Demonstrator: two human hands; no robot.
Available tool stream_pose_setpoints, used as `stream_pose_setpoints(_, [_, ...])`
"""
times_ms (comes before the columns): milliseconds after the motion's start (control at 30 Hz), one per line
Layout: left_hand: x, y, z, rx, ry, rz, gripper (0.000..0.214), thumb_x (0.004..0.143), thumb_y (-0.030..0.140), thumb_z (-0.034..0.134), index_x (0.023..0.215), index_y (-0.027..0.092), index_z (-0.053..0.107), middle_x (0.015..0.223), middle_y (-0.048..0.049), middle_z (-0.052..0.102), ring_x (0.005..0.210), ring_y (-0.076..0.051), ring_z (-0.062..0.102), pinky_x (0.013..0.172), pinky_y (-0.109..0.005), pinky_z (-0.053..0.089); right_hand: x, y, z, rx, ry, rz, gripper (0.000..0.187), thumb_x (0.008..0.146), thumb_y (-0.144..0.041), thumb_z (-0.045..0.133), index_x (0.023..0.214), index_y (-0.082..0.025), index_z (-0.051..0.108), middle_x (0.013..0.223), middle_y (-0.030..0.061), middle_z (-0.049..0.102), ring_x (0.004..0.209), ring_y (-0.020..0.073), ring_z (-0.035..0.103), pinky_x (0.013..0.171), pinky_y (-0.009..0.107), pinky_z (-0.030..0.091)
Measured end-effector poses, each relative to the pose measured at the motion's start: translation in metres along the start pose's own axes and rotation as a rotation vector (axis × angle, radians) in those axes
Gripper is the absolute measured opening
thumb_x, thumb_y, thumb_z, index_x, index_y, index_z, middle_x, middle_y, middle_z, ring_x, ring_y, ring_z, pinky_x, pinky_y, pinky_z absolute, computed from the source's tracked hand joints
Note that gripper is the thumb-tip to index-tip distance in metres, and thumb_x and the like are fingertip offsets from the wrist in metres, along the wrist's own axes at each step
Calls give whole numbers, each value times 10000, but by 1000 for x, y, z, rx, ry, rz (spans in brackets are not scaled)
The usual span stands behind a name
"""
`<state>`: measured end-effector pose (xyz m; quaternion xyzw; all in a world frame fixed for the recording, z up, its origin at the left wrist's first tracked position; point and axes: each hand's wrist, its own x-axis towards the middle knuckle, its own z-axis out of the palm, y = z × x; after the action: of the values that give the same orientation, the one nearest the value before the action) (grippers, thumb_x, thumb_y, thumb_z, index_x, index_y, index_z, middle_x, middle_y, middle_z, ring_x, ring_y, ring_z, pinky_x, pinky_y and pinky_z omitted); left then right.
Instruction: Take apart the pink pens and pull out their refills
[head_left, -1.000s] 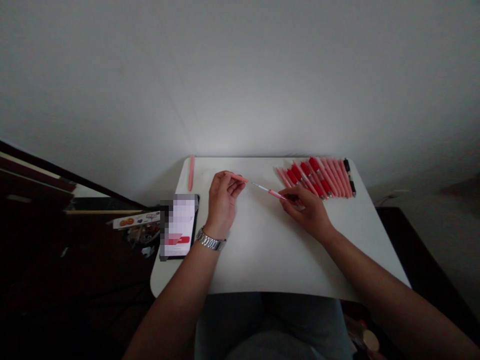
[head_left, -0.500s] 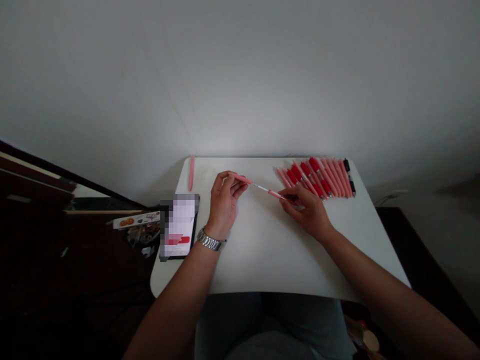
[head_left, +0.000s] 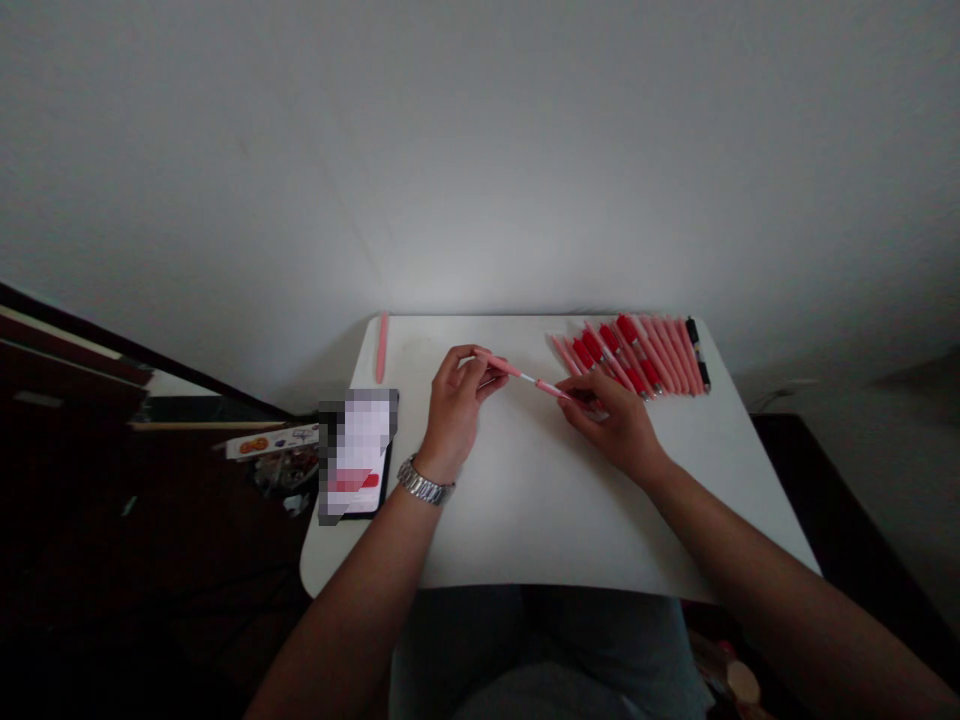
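Observation:
Above the middle of the white table (head_left: 517, 520), my left hand (head_left: 456, 405) pinches a pink pen barrel (head_left: 498, 363), its tip end pointing right. My right hand (head_left: 611, 420) grips the other pink pen half (head_left: 551, 389). Between the two halves a short stretch of white refill (head_left: 528, 378) shows, bridging the gap, so the pen is partly pulled apart. The right hand's fingers hide the far end of its half. Just beyond that hand lies a row of pens (head_left: 660, 355), pink and red ones with a black one at the right end.
A single pink pen (head_left: 382, 348) lies at the table's back left corner. Nearer, a phone (head_left: 361, 455) with a blurred screen rests at the left edge. The wall (head_left: 480, 180) rises right behind the table. Off to the left is a sticker-covered strip (head_left: 270, 441) above clutter.
My left hand has moved right with its pen barrel, and less of the white refill shows between the halves. My right hand has stayed nearly still.

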<state>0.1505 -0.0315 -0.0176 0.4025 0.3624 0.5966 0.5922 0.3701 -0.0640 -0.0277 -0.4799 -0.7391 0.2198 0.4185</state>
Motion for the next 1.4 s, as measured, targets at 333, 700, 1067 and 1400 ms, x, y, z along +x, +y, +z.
stream_pose_setpoints(333, [-4, -2, 4, 29, -62, 7, 218, 855, 358, 755, 955, 213, 625, 979, -39, 715, 955, -163, 711, 931, -355, 590, 0, -3, 0, -9, 8, -3, 152, 962, -347, 619, 1045, -228, 665, 872, 44, 698, 742, 173, 646, 681, 313, 550])
stream_pose_setpoints(700, [-4, -9, 2, 26, -74, -13, 250, 827, 341, 794, 958, 211, 625, 964, -35, 712, 938, -157, 709, 934, -362, 593, 0, -2, 0, -5, 5, -7, 141, 959, -320, 615, 1055, -228, 661, 869, 34, 691, 749, 168, 645, 681, 304, 544])
stream_pose_setpoints(1067, [-4, -7, 3, 1, -73, -37, 286, 806, 329, 817, 940, 182, 611, 911, -23, 711, 840, -135, 713, 875, -323, 602, 0, -2, 0, -8, 7, -17, 130, 958, -300, 621, 1049, -218, 663, 870, 33, 687, 749, 163, 642, 681, 291, 531])
stream_pose_setpoints(1400, [-4, -7, 3, -5, -77, -47, 296, 810, 339, 816, 946, 176, 610, 909, -29, 715, 841, -144, 721, 866, -324, 602, 1, -3, 0, -8, 11, -20, 117, 949, -272, 633, 1049, -219, 663, 879, 36, 690, 764, 167, 649, 688, 293, 537])
